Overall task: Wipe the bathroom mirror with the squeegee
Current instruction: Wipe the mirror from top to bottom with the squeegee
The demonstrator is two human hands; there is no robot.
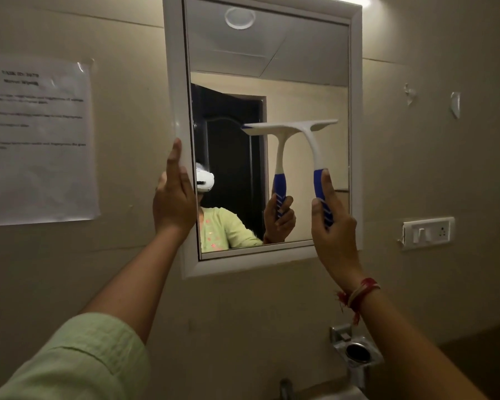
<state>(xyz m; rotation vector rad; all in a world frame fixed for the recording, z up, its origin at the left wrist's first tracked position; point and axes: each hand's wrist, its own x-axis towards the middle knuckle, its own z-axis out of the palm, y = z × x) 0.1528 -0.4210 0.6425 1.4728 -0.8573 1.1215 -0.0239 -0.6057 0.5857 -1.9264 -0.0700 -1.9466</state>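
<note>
Down near the camera, a light green sleeve [84, 356] covers the left arm, and red threads [358, 293] are tied round the right wrist. Both arms reach up. The left hand [173, 197] lies flat on the left side of the white frame [175, 82], with its fingers straight and pressed together. I think it is there to stop the mirror [272, 67] from wobbling while it is wiped. The right hand [334, 226] holds the squeegee [313, 148] by its blue handle. The fingers are curled round the handle and the thumb points up along it, so the hand can push and steer. The white neck and the wide blade stick up above the fingers. The blade lies level across the right half of the mirror, about halfway up. It looks to be touching the glass, because it meets its own copy there. Farther off on the wall are a sheet of paper [35, 140] on the left and a switch plate [427, 232] on the right.
</note>
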